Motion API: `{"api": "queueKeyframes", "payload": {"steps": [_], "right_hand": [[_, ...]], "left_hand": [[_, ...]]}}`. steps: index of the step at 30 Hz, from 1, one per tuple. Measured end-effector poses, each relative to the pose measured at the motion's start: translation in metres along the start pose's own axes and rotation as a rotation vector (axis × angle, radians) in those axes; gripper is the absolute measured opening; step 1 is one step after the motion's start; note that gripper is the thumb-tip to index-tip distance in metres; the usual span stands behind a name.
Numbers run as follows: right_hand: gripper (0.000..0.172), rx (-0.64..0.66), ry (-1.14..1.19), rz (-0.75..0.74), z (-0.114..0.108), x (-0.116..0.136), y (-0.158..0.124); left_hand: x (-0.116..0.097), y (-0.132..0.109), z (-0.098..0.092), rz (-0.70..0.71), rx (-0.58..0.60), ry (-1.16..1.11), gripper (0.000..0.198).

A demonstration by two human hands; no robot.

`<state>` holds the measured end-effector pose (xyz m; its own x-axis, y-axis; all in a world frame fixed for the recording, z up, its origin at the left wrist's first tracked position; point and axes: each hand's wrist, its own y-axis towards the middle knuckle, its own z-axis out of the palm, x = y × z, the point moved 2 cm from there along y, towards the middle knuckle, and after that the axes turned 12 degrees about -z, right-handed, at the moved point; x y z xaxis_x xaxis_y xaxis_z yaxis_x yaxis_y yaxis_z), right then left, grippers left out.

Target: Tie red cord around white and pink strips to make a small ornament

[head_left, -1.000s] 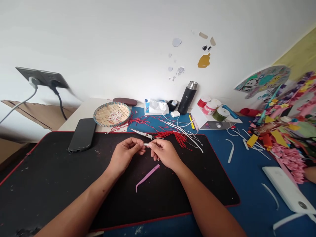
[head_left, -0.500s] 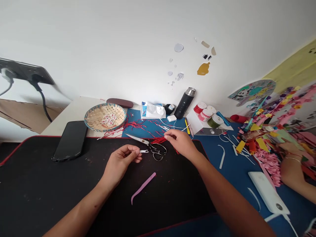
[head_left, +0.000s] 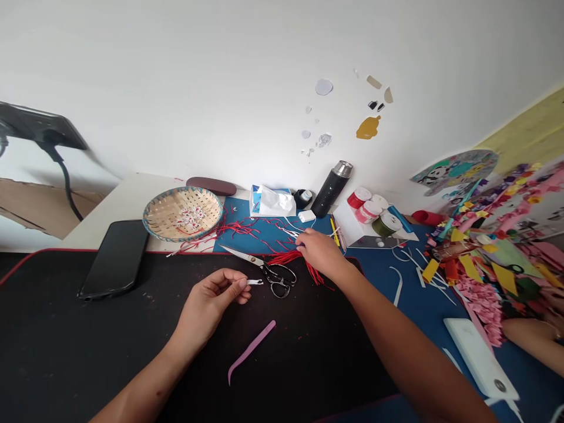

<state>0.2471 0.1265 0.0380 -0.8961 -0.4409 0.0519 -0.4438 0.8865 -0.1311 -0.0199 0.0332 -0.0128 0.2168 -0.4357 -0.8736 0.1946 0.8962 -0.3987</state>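
Left hand (head_left: 220,294) pinches white cord (head_left: 254,282); right hand (head_left: 318,249), well apart, grip unclear, seemingly picks at far threads (head_left: 314,271), calling for delicacy.

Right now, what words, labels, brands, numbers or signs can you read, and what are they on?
None can be read.
White device: faint marks, too small to read.
Black flask: pale specks, too small to tell whether lettering.
Gold wall sticker: tiny pale mark, unreadable.

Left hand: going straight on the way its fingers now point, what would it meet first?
Probably the black-handled scissors, at their handle loops, just beyond the white strip the left hand holds; relative height is unclear.
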Motion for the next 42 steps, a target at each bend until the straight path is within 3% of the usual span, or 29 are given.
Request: {"api": "queueKeyframes", "payload": {"steps": [6,12,14,16,20,24,28,36,42], "right_hand": [[0.016,-0.026,0.032,-0.013,0.001,0.001,0.001],[0.016,-0.230,0.166,0.012,-0.027,0.007,-0.005],[0.012,-0.402,0.524,0.042,-0.039,0.013,-0.009],[0.015,-0.464,0.891,0.062,-0.044,0.022,-0.012],[0.026,-0.405,1.291,0.079,-0.029,0.055,-0.018],[0.031,-0.236,1.391,0.130,0.009,0.085,-0.028],[0.033,-0.140,1.477,0.184,0.034,0.103,-0.042],[0.028,-0.188,1.562,0.197,0.042,0.120,-0.054],[0.030,-0.203,1.530,0.177,0.047,0.118,-0.054]], "left_hand": [[0.000,0.000,0.001,0.004,0.009,0.000,0.036],[0.003,0.002,-0.001,-0.012,0.016,-0.055,0.037],[0.002,0.002,0.000,-0.021,0.021,-0.084,0.037],[-0.001,0.001,0.001,-0.032,0.035,-0.117,0.037],[-0.003,-0.006,0.008,-0.087,0.101,-0.188,0.037],[0.000,-0.011,0.017,-0.162,0.210,-0.212,0.036],[0.003,-0.011,0.019,-0.147,0.177,-0.261,0.034],[0.004,-0.011,0.018,-0.102,0.236,-0.225,0.028],[0.005,-0.012,0.018,-0.087,0.250,-0.177,0.036]]}}
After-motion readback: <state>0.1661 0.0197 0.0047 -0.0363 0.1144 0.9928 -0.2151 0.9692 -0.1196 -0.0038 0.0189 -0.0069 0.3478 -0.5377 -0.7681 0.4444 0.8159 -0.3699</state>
